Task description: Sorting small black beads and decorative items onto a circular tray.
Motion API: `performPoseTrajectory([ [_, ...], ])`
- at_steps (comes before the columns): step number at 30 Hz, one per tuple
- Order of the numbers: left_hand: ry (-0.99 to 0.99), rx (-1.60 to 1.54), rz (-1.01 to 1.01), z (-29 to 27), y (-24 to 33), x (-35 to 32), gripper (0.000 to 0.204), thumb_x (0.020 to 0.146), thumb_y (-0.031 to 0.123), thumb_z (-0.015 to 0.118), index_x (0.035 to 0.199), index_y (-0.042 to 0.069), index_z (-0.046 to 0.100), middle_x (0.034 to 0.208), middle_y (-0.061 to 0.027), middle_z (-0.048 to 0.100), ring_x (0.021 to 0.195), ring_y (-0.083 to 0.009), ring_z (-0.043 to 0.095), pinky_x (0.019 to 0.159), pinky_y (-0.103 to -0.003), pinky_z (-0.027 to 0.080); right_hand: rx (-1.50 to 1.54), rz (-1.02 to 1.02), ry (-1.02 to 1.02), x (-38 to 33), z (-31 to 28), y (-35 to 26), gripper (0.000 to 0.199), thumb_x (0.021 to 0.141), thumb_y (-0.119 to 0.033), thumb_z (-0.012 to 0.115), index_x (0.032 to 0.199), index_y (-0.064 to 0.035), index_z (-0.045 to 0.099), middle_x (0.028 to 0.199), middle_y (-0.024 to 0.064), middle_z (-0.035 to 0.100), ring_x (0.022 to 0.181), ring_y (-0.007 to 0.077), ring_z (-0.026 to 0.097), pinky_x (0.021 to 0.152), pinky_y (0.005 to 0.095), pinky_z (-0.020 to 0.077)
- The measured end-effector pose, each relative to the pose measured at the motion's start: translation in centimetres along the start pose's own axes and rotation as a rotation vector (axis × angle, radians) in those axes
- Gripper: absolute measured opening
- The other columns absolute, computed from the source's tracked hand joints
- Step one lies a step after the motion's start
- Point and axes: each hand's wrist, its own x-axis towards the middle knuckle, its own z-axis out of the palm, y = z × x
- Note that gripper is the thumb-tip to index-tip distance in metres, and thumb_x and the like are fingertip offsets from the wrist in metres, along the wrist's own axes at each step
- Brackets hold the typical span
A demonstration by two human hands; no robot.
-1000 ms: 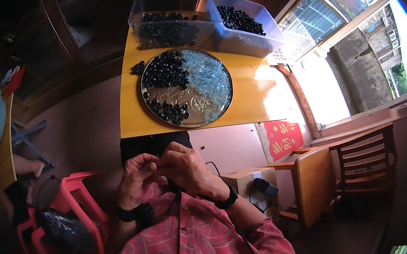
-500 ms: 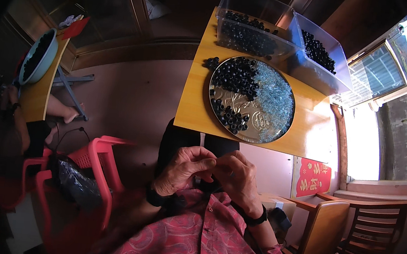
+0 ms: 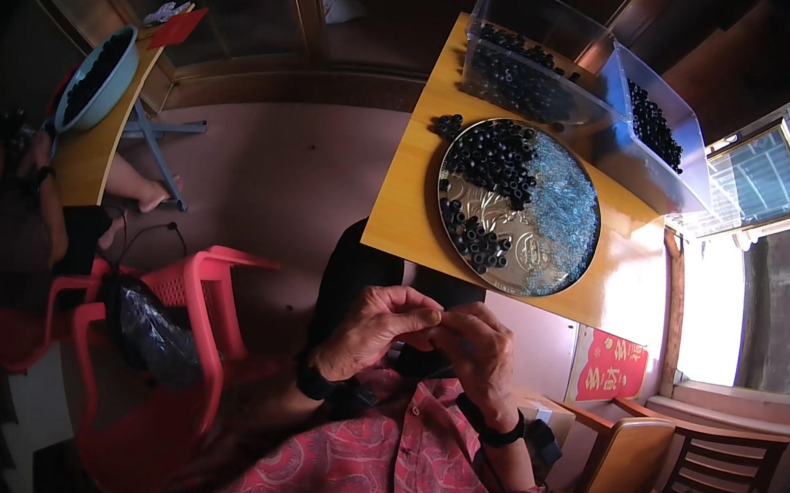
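Note:
My left hand (image 3: 378, 330) and my right hand (image 3: 478, 355) meet in front of my red patterned shirt, just off the near edge of the table. Thumbs and fingers of both are pinched together, tip to tip. Whatever sits between them is too small or too hidden to make out. Beyond them, a round metal tray (image 3: 478, 202) lies on the table. Its left part carries small black ring-like pieces (image 3: 493, 155), with a smaller group lower down. Clear bluish bits (image 3: 562, 217) cover its right side.
Two clear plastic bins (image 3: 532, 72) with black pieces stand at the back of the yellow table (image 3: 398, 218). Several black pieces (image 3: 447, 124) lie beside the tray. At left are a red plastic chair (image 3: 211, 323), a light-blue basin (image 3: 121, 89) and another person (image 3: 21, 194). Wooden chairs (image 3: 634, 459) stand at right.
The view has shifted, so the table, tray and bins appear farther right. My hands stay pinched together, the right one turned slightly lower.

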Motion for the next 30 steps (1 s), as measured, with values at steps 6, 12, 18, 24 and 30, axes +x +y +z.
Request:
performPoseTrajectory([
  [6,-0.037,-0.096,-0.005,0.5,0.1,0.1,0.029,0.093,0.017,0.064,0.115,-0.002,0.063,0.094,-0.0096,0.069,0.083,-0.0163,0.069,0.076,-0.029,0.058,0.228,0.123,0.068,0.0,0.2,1.4,0.014,0.078,0.003,0.072,0.091,-0.0009,0.069,0.084,0.0089,0.065,0.078,0.0199,0.065,0.069,0.0295,0.0519],
  [12,-0.038,0.116,0.112,1.4,0.8,-0.4,0.031,0.092,0.006,0.063,0.121,-0.005,0.060,0.103,-0.0130,0.069,0.089,-0.0161,0.069,0.082,-0.026,0.056,0.396,0.238,0.094,0.0,-0.7,0.8,0.009,0.084,0.000,0.070,0.093,0.0017,0.069,0.086,0.0065,0.064,0.081,0.0154,0.064,0.071,0.0286,0.0518],
  [18,0.006,0.211,0.275,1.8,0.6,-0.4,0.028,0.088,0.001,0.067,0.116,-0.002,0.064,0.096,-0.0070,0.070,0.087,-0.0129,0.067,0.079,-0.025,0.056,0.760,0.394,0.111,-0.5,-0.6,-0.2,0.012,0.088,-0.002,0.067,0.098,0.0037,0.067,0.089,0.0066,0.066,0.075,0.0127,0.065,0.068,0.0238,0.0532],
  [24,-0.002,0.228,0.214,2.1,0.8,-0.6,0.024,0.088,-0.004,0.065,0.111,-0.002,0.064,0.099,-0.0056,0.065,0.091,-0.0140,0.065,0.081,-0.027,0.058,0.767,0.421,0.127,-1.1,-0.9,0.6,0.012,0.088,-0.002,0.068,0.099,0.0018,0.067,0.086,0.0058,0.068,0.074,0.0104,0.064,0.068,0.0228,0.0530],
  [30,0.002,0.211,0.228,2.1,0.4,-0.5,0.024,0.088,-0.004,0.065,0.111,-0.002,0.064,0.100,-0.0062,0.065,0.091,-0.0132,0.065,0.080,-0.026,0.057,0.730,0.405,0.118,-1.4,-0.7,0.6,0.013,0.088,0.000,0.066,0.101,0.0029,0.066,0.088,0.0056,0.067,0.079,0.0113,0.066,0.071,0.0237,0.0550],
])
